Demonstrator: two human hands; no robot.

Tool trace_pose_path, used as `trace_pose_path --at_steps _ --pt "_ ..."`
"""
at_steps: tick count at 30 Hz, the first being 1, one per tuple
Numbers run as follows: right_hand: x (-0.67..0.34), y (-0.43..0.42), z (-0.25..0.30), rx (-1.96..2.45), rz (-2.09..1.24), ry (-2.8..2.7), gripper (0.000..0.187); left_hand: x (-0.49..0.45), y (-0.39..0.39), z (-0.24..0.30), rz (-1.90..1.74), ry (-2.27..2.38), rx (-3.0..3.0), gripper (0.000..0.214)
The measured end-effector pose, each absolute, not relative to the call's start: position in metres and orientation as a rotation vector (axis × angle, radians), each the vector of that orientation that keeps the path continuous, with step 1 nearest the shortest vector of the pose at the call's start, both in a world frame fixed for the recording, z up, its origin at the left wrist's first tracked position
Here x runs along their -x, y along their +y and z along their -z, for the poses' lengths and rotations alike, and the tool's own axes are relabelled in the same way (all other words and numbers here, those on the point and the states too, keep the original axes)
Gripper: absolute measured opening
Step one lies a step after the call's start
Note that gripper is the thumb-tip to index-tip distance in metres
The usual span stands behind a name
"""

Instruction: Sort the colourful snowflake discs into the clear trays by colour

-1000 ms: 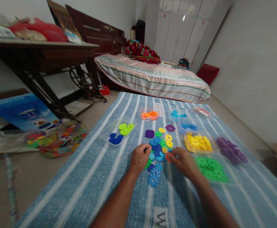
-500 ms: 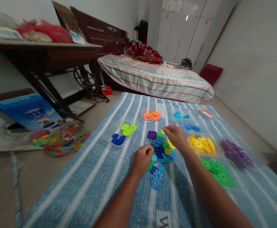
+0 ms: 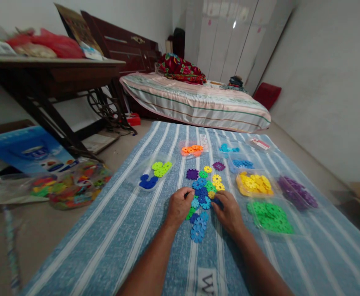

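A flat cluster of gear-shaped plastic discs (image 3: 201,192) lies on the striped cloth, mostly blue with green and yellow ones. At its left edge, my left hand (image 3: 179,206) is closed, thumb against the curled fingers; whether a disc is between them is hidden. My right hand (image 3: 229,213) reaches in from the right, thumb and fingers around a dark blue disc (image 3: 218,202) at the cluster's edge. Beyond the hands lie a dark purple square piece (image 3: 192,174), a purple disc (image 3: 218,166) and a small yellow disc (image 3: 207,169).
To the right stand clear boxes of yellow discs (image 3: 255,183), green discs (image 3: 272,217), purple discs (image 3: 298,193) and blue discs (image 3: 242,164). Orange discs (image 3: 192,149) sit in a tray farther back. A left tray (image 3: 134,177) holds lime and dark blue discs. A bed (image 3: 198,98) stands beyond.
My right hand has come back toward me from the far yellow disc to the cluster's right edge. The purple disc beyond now shows. My left hand stays beside the cluster.
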State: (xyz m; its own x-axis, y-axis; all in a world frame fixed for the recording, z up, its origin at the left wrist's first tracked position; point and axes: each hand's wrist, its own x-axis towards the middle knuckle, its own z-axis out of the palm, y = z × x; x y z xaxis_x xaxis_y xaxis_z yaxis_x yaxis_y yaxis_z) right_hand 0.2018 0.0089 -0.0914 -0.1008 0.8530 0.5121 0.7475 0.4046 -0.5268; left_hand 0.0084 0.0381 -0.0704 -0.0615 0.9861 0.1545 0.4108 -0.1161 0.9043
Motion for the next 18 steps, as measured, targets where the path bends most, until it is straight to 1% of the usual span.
trace_pose_path --at_steps 7,18 --pt "-0.202 0.0091 0.0951 1.365 -0.076 -1.878 0.018 -0.0081 0.0381 0.0692 -1.167 1.523 -1.553 0.018" --pt "-0.203 0.0104 0.0975 1.357 -0.052 -1.901 0.018 -0.0067 0.0371 0.0628 -1.166 1.519 -1.486 0.021"
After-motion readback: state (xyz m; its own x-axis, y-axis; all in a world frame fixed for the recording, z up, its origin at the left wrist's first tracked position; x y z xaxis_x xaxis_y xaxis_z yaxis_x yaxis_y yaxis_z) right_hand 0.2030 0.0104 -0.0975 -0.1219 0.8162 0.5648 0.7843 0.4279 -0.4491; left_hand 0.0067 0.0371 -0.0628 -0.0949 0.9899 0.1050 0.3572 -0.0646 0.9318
